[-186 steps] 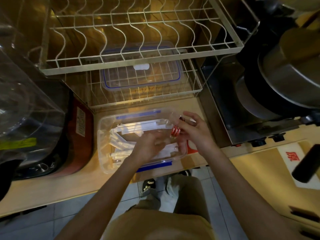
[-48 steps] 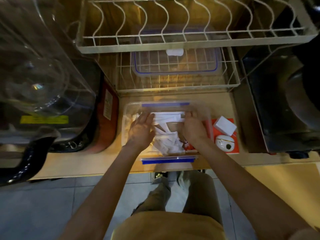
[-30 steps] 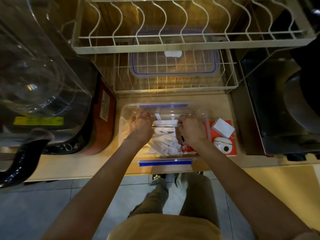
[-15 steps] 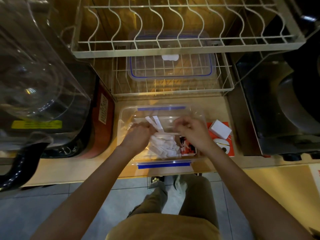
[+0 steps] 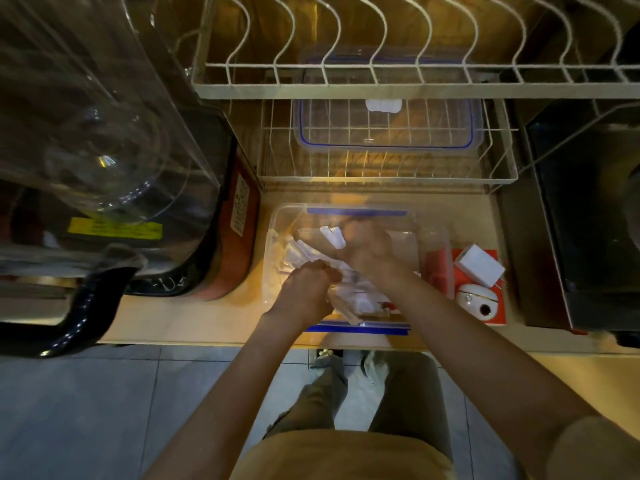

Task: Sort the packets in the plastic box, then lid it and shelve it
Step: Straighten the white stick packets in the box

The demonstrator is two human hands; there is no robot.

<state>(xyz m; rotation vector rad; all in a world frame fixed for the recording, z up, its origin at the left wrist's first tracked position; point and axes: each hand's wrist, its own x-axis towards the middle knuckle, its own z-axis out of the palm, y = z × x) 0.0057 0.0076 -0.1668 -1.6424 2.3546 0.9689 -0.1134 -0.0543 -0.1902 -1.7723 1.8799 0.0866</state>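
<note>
A clear plastic box (image 5: 277,233) with blue clips stands on the wooden counter, holding several white packets (image 5: 294,252). Both my hands are inside it. My right hand (image 5: 363,244) is closed around a few white packets at the far middle of the box. My left hand (image 5: 304,287) is curled over packets near the box's front edge; what its fingers hold is partly hidden. The box's clear lid (image 5: 386,128) with a blue seal lies on the lower wire shelf behind the box.
A white wire dish rack (image 5: 381,90) hangs over the lid's shelf. A large clear jug and a dark appliance (image 5: 104,150) stand at the left. A red box (image 5: 481,289) with a white plug sits right of the plastic box; a metal appliance (image 5: 588,220) beyond.
My right hand has moved left and farther back with white packets. My left hand has slid toward the front of the box. The camera has tipped closer to the counter.
</note>
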